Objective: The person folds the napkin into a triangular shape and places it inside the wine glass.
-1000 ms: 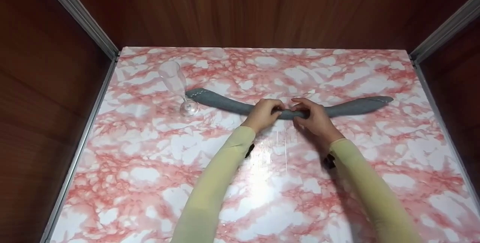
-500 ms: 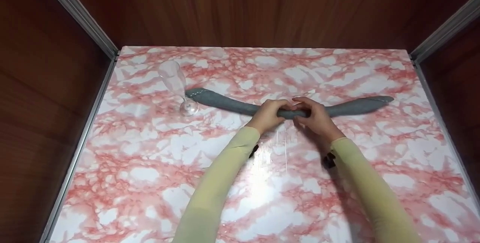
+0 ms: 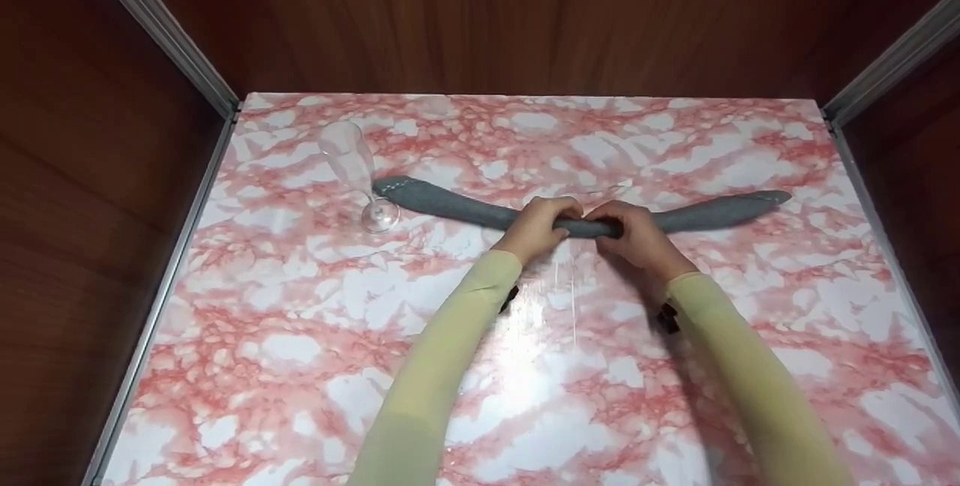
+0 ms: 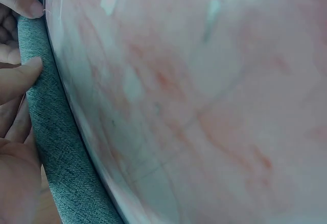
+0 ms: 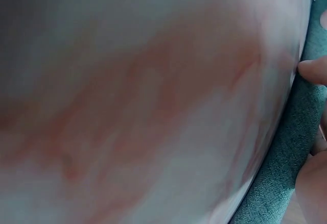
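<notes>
- Both hands have drawn closer together over the last second: the left hand (image 3: 538, 225) and right hand (image 3: 637, 235) now sit almost thumb to thumb, with only a short stretch of cloth showing between them.
- Each hand has its fingers curled over the middle of the grey rolled cloth (image 3: 457, 207), gripping it against the counter (image 3: 525, 366).
- From the left wrist, fingertips (image 4: 23, 76) press into the cloth's coarse, woven surface; the right wrist view shows the same weave under a fingertip (image 5: 312, 71).
- Rolled into a long tapered tube, the cloth bows shallowly, its ends pointing toward 10 and 2 o'clock.
- At 10 o'clock, touching or just beside the left tip, a clear stemmed glass (image 3: 352, 163) stands.
- Glossy pink-and-white marbling covers the counter, framed by dark wood walls (image 3: 525, 21).
</notes>
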